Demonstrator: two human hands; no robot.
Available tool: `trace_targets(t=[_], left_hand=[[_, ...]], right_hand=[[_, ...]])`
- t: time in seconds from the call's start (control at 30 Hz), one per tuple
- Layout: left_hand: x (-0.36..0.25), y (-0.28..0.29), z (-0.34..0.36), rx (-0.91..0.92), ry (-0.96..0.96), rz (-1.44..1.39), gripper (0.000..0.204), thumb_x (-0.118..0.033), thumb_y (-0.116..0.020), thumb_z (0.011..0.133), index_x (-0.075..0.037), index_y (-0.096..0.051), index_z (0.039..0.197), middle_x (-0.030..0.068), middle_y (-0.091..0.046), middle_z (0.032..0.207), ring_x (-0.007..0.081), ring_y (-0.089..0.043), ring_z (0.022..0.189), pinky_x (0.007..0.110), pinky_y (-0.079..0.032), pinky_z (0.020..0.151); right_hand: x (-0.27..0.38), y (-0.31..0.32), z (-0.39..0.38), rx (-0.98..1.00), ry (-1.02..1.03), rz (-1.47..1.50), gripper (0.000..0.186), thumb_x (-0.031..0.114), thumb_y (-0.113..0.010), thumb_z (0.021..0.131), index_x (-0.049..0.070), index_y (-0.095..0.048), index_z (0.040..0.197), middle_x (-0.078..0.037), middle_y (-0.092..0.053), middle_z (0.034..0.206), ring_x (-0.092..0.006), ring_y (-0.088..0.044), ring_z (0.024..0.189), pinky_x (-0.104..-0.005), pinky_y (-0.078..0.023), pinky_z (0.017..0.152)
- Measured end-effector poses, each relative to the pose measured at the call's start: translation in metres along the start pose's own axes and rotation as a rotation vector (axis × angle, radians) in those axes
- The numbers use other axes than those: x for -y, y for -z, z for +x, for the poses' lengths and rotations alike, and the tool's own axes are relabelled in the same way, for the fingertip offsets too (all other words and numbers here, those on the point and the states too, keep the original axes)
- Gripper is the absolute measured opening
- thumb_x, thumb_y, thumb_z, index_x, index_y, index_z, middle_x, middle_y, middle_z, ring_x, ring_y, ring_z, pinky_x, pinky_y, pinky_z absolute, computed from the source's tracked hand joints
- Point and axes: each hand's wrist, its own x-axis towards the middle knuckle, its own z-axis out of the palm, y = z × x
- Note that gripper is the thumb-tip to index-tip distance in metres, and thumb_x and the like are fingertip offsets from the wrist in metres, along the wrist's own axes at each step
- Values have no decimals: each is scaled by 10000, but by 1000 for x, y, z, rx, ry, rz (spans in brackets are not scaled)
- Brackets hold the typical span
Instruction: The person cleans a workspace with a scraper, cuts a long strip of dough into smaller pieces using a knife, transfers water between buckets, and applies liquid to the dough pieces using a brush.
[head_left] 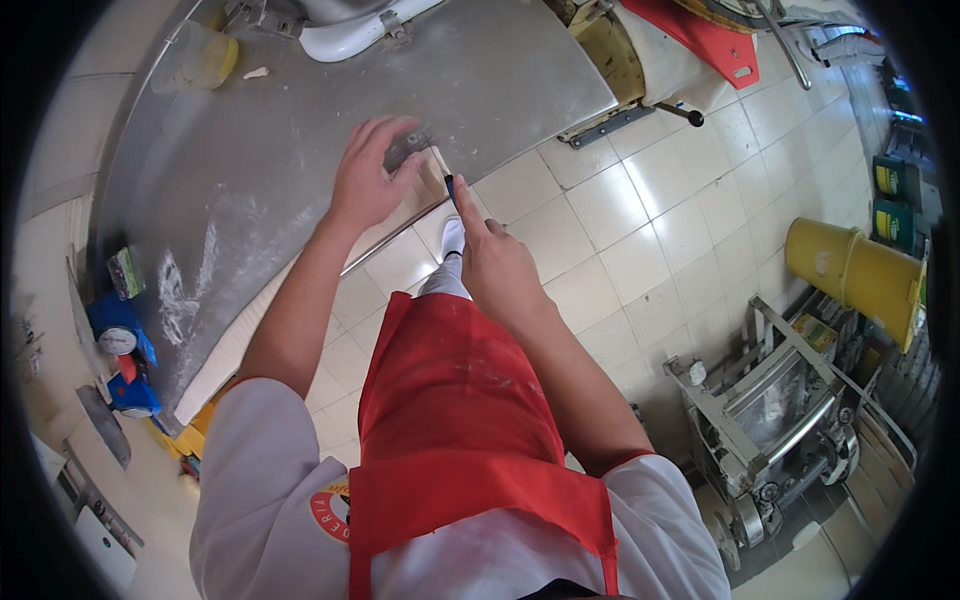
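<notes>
Though near, both hands [500,264] apart

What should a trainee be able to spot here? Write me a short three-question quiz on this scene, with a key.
1. Multiple choice: what is gripping the dark-handled tool?
A) the right hand
B) the left hand
C) neither hand
2. True or false: in the picture, the yellow bin lies to the right of the metal table.
3. Fill in the colour: over a whitish shirt, the person wears a ____ apron.

Key:
1. A
2. True
3. red
</notes>
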Motion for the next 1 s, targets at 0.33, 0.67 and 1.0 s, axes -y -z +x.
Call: trace_targets(t=[0.33,0.67,1.0], left_hand=[[21,0,31,454,-228,132,149,-166,-725,824,-187,-738,971,9,-526,1491,310,-331,1475,499,-236,1210],[19,-4,26,384,-237,162,127,-187,-688,825,-207,-746,936,15,-508,1510,298,-324,1493,526,-149,1235],[-8,-10,14,467,-290,250,194,-262,-795,801,-200,-737,976,14,-485,1527,305,-313,1507,557,-152,1237]], right_hand=[[25,2,22,65,-82,-269,843,21,-542,862,146,-230,1635,-247,-684,855,-424,-709,745,-519,-577,695],[23,5,-18,119,-193,-250,844,1,-512,856,200,-244,1631,-247,-685,833,-428,-701,768,-524,-559,732],[7,18,-78,226,-281,-213,840,9,-517,873,236,-242,1634,-248,-687,893,-421,-692,834,-516,-546,782]])
